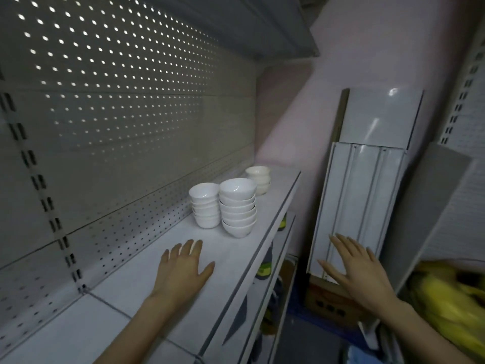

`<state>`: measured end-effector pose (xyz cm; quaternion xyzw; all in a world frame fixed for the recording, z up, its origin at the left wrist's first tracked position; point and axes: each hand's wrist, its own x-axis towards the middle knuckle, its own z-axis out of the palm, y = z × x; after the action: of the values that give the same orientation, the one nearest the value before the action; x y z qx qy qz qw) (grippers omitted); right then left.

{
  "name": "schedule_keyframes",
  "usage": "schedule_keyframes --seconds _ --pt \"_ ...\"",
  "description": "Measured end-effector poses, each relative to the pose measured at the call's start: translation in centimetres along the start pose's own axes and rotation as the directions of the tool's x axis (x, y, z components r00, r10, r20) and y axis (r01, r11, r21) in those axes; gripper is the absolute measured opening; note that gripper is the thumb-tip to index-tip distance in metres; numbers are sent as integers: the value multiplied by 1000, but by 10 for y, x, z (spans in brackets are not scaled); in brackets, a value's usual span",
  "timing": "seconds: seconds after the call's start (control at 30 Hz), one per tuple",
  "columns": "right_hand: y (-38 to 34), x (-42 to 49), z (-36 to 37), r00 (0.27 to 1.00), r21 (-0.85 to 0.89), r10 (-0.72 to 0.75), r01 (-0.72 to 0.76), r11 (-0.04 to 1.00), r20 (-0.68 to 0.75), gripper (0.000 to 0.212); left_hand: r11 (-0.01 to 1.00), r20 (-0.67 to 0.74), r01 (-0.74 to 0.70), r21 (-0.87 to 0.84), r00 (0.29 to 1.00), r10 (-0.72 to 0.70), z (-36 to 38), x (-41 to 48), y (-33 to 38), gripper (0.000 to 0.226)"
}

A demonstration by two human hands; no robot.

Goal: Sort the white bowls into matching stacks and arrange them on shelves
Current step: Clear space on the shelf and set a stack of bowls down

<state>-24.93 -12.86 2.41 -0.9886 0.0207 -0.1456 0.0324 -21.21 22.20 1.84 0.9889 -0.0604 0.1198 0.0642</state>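
Bare forearms; left hand [183, 269], right hand [360, 271]

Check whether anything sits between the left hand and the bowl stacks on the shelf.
Nothing visible does. The left hand is open over the shelf, and only bare shelf surface lies between it and the nearest stack of white bowls. The right hand is beyond the shelf edge, in front of the leaning panels.

No text, label, brand, number or sign can be read in this view. The brown cardboard box [325, 298] on the floor bears a few dark printed marks, but they are too blurred to make out. The green-and-yellow patches [263, 269] on the dark items below the white metal shelf [231, 248] are just as illegible.
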Motion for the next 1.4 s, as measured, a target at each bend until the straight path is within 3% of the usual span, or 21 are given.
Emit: schedule_keyframes --seconds 0.23,0.43,0.6,0.7,0.77,0.83,1.07,1.17,1.3,1.4 --pt "81 71 10 999 -31 -31 29 999 -43 117 1000 -32 -11 -23 999 11 24 50 75 104" --pt "178 139 18 998 -79 -57 57 995 0 117 992 -65 48 -120 996 -56 55 102 161 88" --pt "234 193 31 993 -61 -106 109 992 56 119 982 -70 112 -151 990 -123 66 139 220 93" --pt "246 222 39 986 4 -135 135 991 97 100 981 -7 138 -133 990 -140 70 160 240 94" --pt "246 240 47 984 61 -141 135 989 105 88 981 8 152 -122 988 -152 76 178 246 72" --pt "243 259 55 982 103 -155 144 984 111 85 978 13 169 -122 986 -168 81 196 249 59" --pt "232 333 97 977 155 -196 181 971 87 80 963 60 239 -126 971 -233 111 272 238 59" --pt "227 376 115 979 139 -194 183 973 69 89 957 57 273 -97 961 -269 124 315 226 59" --pt "217 433 131 970 115 -218 206 972 105 130 933 47 315 -174 949 -311 141 366 210 66" --pt "199 469 143 958 141 -266 250 958 108 132 903 57 348 -254 937 -345 152 399 199 73"
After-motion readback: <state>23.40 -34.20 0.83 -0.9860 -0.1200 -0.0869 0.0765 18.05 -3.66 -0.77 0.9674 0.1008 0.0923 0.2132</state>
